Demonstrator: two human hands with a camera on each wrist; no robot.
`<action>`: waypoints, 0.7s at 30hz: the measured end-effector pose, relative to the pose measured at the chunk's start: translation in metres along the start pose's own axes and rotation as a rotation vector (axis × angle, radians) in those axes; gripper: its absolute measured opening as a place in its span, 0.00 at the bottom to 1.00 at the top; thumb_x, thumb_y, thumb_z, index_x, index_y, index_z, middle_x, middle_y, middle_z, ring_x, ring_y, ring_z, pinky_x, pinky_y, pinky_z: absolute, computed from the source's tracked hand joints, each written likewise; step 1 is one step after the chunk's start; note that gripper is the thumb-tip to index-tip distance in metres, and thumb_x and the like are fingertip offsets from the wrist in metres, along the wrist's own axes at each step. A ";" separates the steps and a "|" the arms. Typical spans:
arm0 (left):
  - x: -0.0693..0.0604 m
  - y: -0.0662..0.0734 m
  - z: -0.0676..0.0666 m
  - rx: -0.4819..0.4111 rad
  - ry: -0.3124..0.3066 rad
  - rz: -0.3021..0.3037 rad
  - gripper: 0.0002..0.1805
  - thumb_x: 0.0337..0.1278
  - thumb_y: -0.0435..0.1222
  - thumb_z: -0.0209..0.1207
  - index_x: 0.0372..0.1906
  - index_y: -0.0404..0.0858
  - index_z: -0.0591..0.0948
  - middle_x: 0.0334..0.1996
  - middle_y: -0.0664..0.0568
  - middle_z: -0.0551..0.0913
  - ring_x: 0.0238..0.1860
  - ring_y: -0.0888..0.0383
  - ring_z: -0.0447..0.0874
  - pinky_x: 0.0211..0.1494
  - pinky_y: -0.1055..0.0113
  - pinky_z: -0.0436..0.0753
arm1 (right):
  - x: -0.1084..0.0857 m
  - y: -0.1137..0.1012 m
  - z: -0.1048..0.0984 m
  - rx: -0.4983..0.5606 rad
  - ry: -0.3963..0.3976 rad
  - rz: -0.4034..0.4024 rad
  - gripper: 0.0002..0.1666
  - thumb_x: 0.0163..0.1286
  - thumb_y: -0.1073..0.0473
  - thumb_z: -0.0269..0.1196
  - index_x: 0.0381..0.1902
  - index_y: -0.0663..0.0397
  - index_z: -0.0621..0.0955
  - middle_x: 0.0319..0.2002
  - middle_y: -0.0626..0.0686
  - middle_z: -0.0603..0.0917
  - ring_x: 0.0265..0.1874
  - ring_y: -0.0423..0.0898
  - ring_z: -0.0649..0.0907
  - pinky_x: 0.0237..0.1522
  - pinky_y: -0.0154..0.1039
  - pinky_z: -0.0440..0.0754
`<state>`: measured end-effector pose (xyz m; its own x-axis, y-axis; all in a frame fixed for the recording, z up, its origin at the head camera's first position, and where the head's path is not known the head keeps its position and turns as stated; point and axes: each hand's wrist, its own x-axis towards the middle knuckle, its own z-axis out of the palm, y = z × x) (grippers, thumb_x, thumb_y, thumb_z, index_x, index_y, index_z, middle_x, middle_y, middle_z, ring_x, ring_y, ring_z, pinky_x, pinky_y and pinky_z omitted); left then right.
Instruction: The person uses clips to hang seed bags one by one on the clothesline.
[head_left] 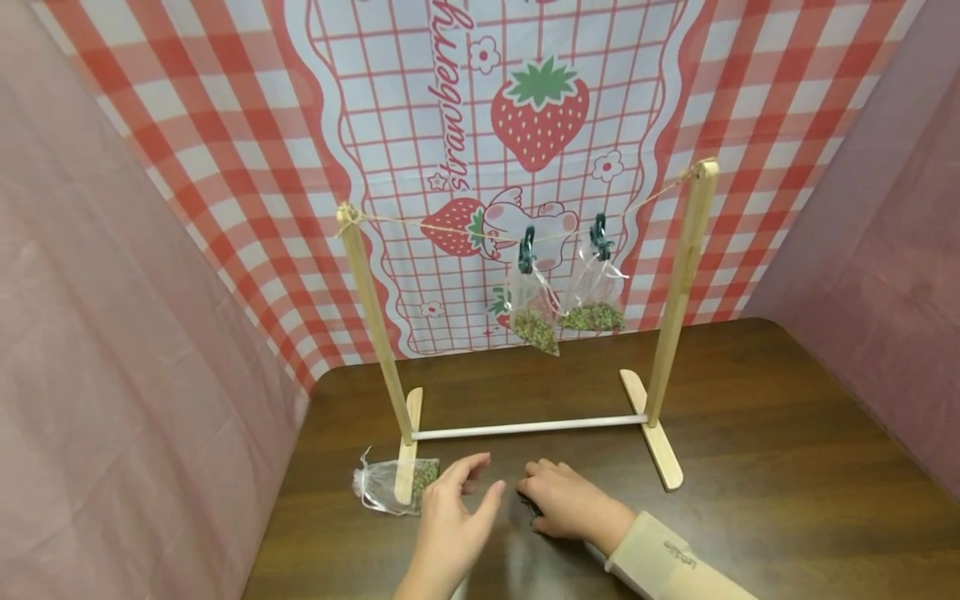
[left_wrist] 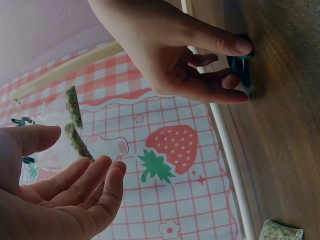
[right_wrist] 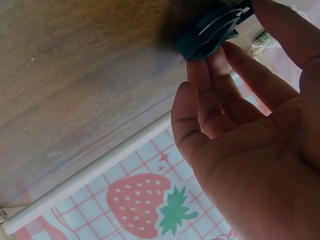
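Observation:
My right hand (head_left: pixel 573 504) is low over the table and pinches a dark green clothespin (right_wrist: pixel 207 35) between thumb and fingers. Most of that clothespin is hidden by the hand in the head view, but the left wrist view shows it at the fingertips against the wood. My left hand (head_left: pixel 456 517) hovers a little to the left, thumb and fingers apart, holding nothing. Beside it, a sheer white drawstring pouch (head_left: pixel 386 482) with green bits inside lies on the table at the rack's left foot. Two similar pouches, one (head_left: pixel 534 321) left and one (head_left: pixel 594 307) right, hang from the string by dark green clothespins.
A wooden rack stands on the brown table (head_left: pixel 787 467), with a left post (head_left: pixel 371 325), a right post (head_left: pixel 684 292) and a white crossbar (head_left: pixel 528 427) low between them. Twine (head_left: pixel 405 222) sags between the post tops. Behind hangs a strawberry-print cloth (head_left: pixel 375 100); pink drapes flank it.

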<state>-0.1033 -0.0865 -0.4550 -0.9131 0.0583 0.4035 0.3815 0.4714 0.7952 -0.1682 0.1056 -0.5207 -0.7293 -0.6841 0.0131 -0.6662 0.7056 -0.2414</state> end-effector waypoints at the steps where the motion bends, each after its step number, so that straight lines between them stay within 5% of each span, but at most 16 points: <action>1: 0.000 0.000 0.000 0.002 -0.007 -0.010 0.16 0.58 0.32 0.70 0.51 0.34 0.84 0.47 0.52 0.86 0.46 0.56 0.83 0.47 0.57 0.84 | 0.001 0.000 0.000 0.003 -0.003 0.002 0.25 0.47 0.51 0.82 0.42 0.53 0.87 0.34 0.43 0.76 0.34 0.43 0.76 0.36 0.44 0.77; 6: 0.000 -0.003 0.001 0.011 -0.003 -0.012 0.16 0.58 0.31 0.70 0.51 0.34 0.84 0.47 0.52 0.86 0.46 0.55 0.82 0.47 0.56 0.84 | 0.003 0.000 0.000 0.007 -0.012 0.010 0.28 0.47 0.48 0.82 0.43 0.53 0.87 0.35 0.43 0.76 0.35 0.42 0.75 0.38 0.45 0.78; 21: -0.002 -0.007 0.002 0.021 0.027 0.007 0.16 0.55 0.31 0.71 0.50 0.35 0.85 0.44 0.53 0.87 0.44 0.56 0.83 0.45 0.57 0.84 | 0.010 0.000 0.000 -0.053 0.036 -0.065 0.14 0.48 0.56 0.79 0.30 0.50 0.85 0.29 0.43 0.76 0.30 0.43 0.76 0.34 0.44 0.79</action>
<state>-0.1044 -0.0884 -0.4618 -0.9063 0.0381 0.4208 0.3841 0.4896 0.7828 -0.1754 0.0984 -0.5201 -0.6886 -0.7225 0.0619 -0.7191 0.6692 -0.1873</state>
